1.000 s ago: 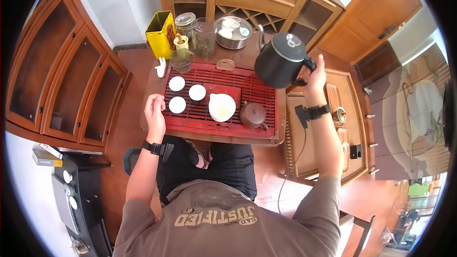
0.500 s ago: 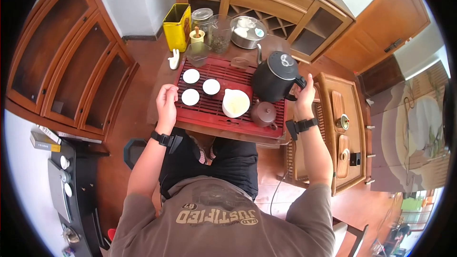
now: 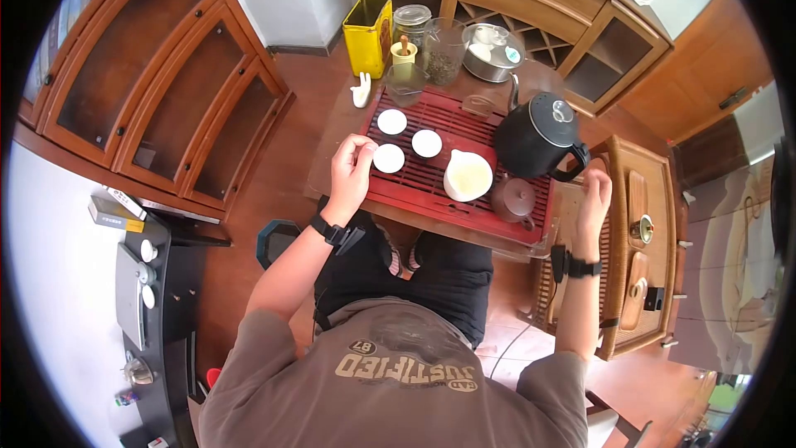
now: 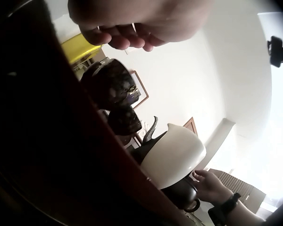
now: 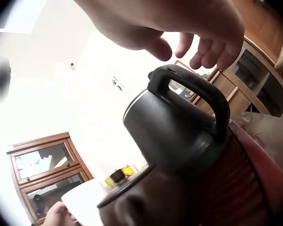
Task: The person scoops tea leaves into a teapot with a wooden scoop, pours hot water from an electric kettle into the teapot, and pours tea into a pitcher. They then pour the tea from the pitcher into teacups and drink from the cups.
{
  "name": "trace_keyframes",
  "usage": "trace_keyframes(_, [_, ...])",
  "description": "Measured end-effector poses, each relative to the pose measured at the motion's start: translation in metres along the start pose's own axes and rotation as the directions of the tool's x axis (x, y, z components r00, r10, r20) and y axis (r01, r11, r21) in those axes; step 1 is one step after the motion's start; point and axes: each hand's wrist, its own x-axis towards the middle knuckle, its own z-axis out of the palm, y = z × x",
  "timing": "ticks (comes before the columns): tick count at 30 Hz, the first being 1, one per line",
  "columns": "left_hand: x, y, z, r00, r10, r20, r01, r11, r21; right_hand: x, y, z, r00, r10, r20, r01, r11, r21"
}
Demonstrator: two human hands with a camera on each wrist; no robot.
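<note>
My right hand hovers just beside the handle of a black gooseneck kettle, fingers loosely curled and holding nothing. In the right wrist view, a gap shows between the fingertips and the handle. The kettle sits on the right part of a red slatted tea tray. At the tray's left edge, my left hand is close beside the nearest white-lined cup, fingers loosely bent with nothing in them. Two more cups stand near it. A white pitcher holds pale yellow liquid; a brown lidded teapot stands to its right.
Behind the tray stand a yellow tin, a glass jar, a clear container of tea leaves and a round metal pan. A white rabbit-like figurine sits at back left. A rattan side table stands right.
The kettle came down onto the tray's right side, and my right hand let go of its handle and drew back. My left hand moved closer to the nearest cup.
</note>
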Motion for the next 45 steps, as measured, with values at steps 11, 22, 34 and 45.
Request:
trace_keyframes(11, [0.068,0.037,-0.013,0.926,-0.060,0.372,-0.175,0.806,0.565,-0.099,0.028,-0.008,0.991,0.077,0.106,-0.103,0.959,0.266])
trace_keyframes(22, [0.086,0.023,0.004,0.874,-0.109,0.474,-0.275,0.693,0.666,-0.111,0.041,0.003,0.999,0.022,-0.042,-0.014,0.985,0.173])
trace_keyframes(34, [0.097,0.011,0.006,0.873,-0.056,0.484,-0.289,0.740,0.607,-0.111,0.040,0.018,0.996,0.051,-0.070,-0.028,0.953,0.300])
trace_keyframes(45, [0.068,0.031,0.001,0.896,0.154,0.416,-0.412,0.639,0.650,-0.110,0.043,0.016,0.996,0.069,-0.055,-0.051,0.959,0.277])
